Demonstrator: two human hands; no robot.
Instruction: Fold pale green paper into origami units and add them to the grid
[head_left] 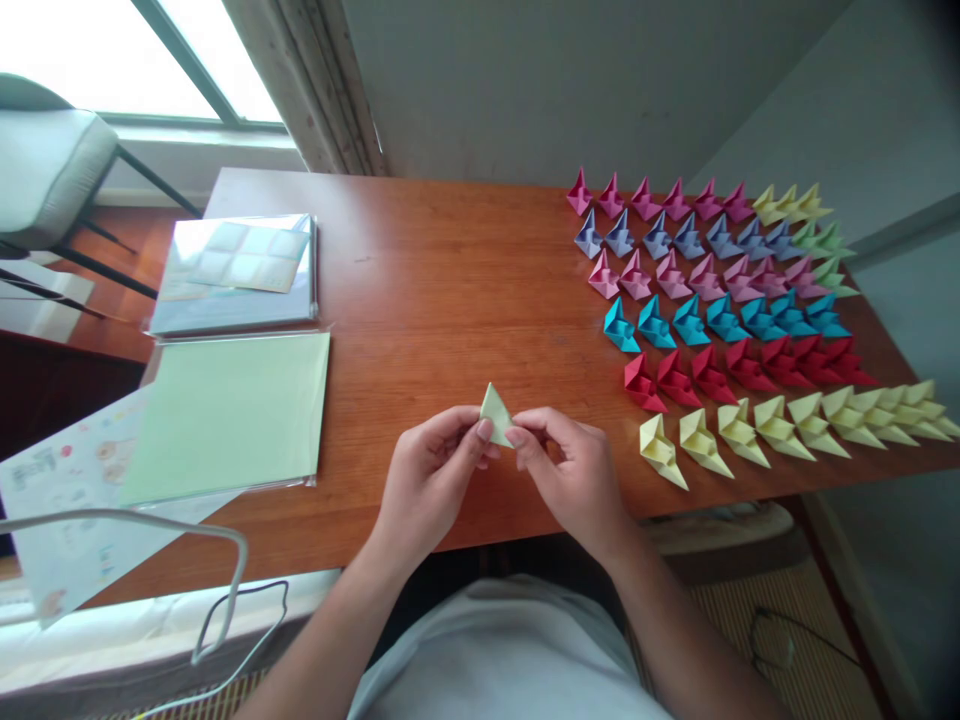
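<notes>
Over the near side of the table (420,290), head view: left hand (426,475) and right hand (576,478) pinch the folded paper (495,413), thumbs closed against fingers; probably light, crisp, crease-prone, best held lightly by edges.

Smooth matt paper in the folded triangle (494,413) | matt creased paper across the rows of folded shapes (724,318) | glossy, smooth-looking wood on the tabletop (435,280) | shiny clear plastic film around the lower pack (236,415) and the upper pack (232,308) | soft matt cloth in the shirt (510,655) and curtain (319,85) | smooth plastic-looking sheath on the cable (150,515)
</notes>
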